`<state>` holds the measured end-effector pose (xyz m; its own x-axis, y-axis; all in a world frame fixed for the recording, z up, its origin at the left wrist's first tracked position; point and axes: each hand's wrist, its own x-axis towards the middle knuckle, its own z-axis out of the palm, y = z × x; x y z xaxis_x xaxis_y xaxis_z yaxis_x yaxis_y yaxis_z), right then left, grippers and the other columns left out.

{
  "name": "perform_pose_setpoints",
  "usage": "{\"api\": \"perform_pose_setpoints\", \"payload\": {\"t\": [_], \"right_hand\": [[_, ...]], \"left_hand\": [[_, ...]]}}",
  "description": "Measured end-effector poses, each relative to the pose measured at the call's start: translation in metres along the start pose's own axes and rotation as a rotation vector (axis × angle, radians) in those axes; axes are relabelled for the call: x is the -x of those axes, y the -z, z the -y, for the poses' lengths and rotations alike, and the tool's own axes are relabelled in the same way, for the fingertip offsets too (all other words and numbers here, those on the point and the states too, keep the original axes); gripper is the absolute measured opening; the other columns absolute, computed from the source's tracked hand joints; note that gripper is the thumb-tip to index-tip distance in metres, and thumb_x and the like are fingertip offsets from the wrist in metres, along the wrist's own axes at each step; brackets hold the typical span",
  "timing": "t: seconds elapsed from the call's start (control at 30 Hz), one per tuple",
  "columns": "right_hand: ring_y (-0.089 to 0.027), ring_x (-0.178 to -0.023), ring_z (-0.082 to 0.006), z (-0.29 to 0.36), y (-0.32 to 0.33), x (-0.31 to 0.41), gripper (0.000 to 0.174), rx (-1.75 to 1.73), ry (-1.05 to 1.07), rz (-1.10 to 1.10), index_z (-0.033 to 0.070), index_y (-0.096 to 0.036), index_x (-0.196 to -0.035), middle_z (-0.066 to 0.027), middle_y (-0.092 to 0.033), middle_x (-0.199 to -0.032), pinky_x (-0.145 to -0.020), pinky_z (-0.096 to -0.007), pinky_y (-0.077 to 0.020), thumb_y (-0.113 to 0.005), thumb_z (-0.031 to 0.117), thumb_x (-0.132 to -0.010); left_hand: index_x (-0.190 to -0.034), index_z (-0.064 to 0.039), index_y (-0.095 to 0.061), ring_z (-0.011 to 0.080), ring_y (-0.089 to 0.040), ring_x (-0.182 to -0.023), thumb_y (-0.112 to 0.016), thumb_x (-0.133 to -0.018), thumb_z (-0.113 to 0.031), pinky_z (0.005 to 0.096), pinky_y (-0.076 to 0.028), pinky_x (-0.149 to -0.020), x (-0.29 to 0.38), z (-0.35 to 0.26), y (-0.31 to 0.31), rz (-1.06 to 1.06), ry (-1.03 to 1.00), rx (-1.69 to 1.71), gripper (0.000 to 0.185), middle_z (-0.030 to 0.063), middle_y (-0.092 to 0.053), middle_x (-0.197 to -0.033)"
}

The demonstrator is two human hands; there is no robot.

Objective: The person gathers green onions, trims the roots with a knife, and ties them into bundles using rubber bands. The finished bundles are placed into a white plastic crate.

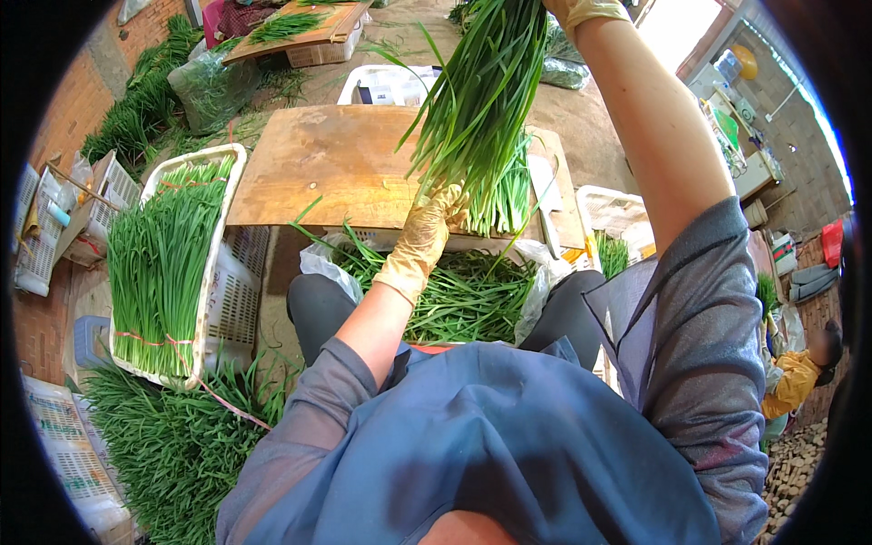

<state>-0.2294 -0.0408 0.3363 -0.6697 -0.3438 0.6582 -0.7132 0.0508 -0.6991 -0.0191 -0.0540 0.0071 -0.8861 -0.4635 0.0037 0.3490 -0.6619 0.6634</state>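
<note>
My right hand point(589, 9), in a yellowish thin glove, is raised at the top edge and holds up a bunch of garlic chives point(487, 82). The leaf tips hang down towards my left hand point(436, 221), gloved alike. Its curled fingers touch the lowest leaves; whether they grip any is hidden. Beside it, a second bunch of chives point(507, 197) lies on the wooden board point(320, 163), its pale cut ends towards me. A cleaver point(543, 184) rests at the board's right side. Below, between my knees, loose chive leaves point(470, 293) fill a container lined with clear plastic point(538, 272).
A white crate point(204, 300) at left holds tied chive bundles point(167, 266). More chives point(170, 436) are heaped beneath it. Another white crate point(613, 211) stands right of the board. Across the floor are a plastic bag point(214, 88) and another board point(320, 24). A person point(793, 381) is at far right.
</note>
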Motion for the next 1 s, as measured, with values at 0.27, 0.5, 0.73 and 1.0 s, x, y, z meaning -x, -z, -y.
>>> {"api": "perform_pose_setpoints", "payload": {"t": [0.27, 0.5, 0.73, 1.0], "right_hand": [[-0.047, -0.064, -0.0193, -0.003, 0.005, 0.0, 0.031, 0.036, -0.024, -0.015, 0.0, -0.065, -0.081, -0.0095, -0.059, -0.069, -0.059, -0.0412, -0.0385, -0.052, 0.028, -0.085], [-0.051, -0.059, -0.0199, 0.005, 0.0, -0.005, 0.021, -0.681, -0.257, 0.15, 0.003, -0.065, -0.085, -0.0064, -0.056, -0.068, -0.055, -0.0364, -0.0424, -0.054, 0.022, -0.084], [-0.052, -0.054, -0.0181, 0.011, 0.018, -0.008, 0.013, -0.536, -0.106, 0.162, 0.003, -0.059, -0.08, -0.005, -0.052, -0.065, -0.05, -0.0296, -0.044, -0.054, 0.015, -0.084], [-0.05, -0.052, -0.0144, 0.018, 0.037, -0.04, 0.016, -0.765, -0.18, 0.29, 0.006, -0.054, -0.074, -0.0031, -0.052, -0.063, -0.047, -0.0258, -0.0411, -0.05, 0.013, -0.088]], "left_hand": [[-0.121, -0.017, -0.06, 0.0218, -0.054, -0.113, -0.071, -0.087, -0.032, 0.0404, -0.046, -0.089, -0.007, -0.011, -0.003, -0.033, 0.014, 0.214, 0.039, 0.002, -0.063, -0.117], [-0.111, -0.011, -0.063, 0.0133, -0.062, -0.094, -0.069, -0.089, -0.02, 0.027, -0.05, -0.082, -0.004, -0.027, -0.005, -0.169, -0.125, -0.068, 0.024, 0.0023, -0.066, -0.1], [-0.108, -0.004, -0.063, 0.0075, -0.054, -0.075, -0.065, -0.09, -0.014, 0.0235, -0.045, -0.07, -0.008, -0.033, 0.011, -0.063, -0.387, -0.688, 0.021, -0.0029, -0.06, -0.083], [-0.089, -0.005, -0.066, 0.0166, -0.06, -0.071, -0.068, -0.083, -0.025, 0.0324, -0.048, -0.069, 0.008, -0.016, 0.066, 0.099, -0.06, -1.149, 0.021, 0.006, -0.066, -0.076]]}}
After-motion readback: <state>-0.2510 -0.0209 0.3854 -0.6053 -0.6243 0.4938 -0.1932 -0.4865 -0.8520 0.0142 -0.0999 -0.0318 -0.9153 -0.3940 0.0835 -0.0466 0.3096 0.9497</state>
